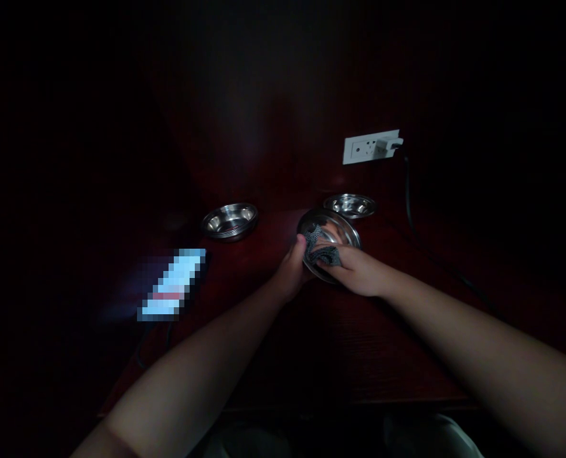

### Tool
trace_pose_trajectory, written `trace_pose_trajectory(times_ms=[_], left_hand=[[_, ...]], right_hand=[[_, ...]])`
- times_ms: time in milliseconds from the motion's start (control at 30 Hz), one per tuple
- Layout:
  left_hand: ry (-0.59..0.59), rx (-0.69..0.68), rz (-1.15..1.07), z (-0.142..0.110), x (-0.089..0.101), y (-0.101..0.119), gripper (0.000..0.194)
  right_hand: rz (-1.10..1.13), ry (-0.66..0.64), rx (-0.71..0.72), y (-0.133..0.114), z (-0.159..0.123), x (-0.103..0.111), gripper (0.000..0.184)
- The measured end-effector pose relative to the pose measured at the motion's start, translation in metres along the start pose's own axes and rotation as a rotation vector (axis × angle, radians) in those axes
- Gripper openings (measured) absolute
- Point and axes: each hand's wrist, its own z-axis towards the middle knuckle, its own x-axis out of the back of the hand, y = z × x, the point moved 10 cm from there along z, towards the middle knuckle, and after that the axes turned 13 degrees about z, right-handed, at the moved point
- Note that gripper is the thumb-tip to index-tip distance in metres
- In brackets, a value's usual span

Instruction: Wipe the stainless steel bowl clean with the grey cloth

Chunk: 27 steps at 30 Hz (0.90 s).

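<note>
A shiny metal bowl (349, 230) is tilted up over the dark red table, its inside facing me. My left hand (292, 267) grips its left rim, thumb on the edge and the other fingers hidden behind. Inside the bowl, my right hand (359, 270) presses a grey cloth (328, 255) against the metal, fingers closed on the cloth. Just behind stands another metal bowl (350, 205), upright on the table. Farther left sits a stack of similar metal bowls (230, 221).
A lit, blurred-out screen (172, 283) lies at the left, with a thin cable near it. On the back wall a white socket plate (359, 150) holds a plug (388, 146); its black cord (408, 197) runs down to the table's right side. The surroundings are very dark.
</note>
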Motion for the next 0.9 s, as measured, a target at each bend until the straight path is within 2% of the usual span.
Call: trace_pose_trajectory(times_ms=[167, 467, 667, 900], left_hand=[[0.019, -0.026, 0.008, 0.004, 0.003, -0.003, 0.063], [0.013, 0.019, 0.043, 0.003, 0.003, -0.006, 0.066], [-0.021, 0.059, 0.004, 0.003, -0.002, -0.006, 0.063], [0.075, 0.093, -0.012, 0.005, 0.007, -0.007, 0.062]], right_hand=[[-0.104, -0.008, 0.056, -0.009, 0.001, -0.001, 0.019], [-0.083, 0.066, -0.039, -0.002, 0.002, 0.006, 0.013], [0.030, 0.022, -0.060, 0.001, 0.001, 0.000, 0.016], [0.128, -0.051, -0.146, 0.009, -0.002, -0.010, 0.018]])
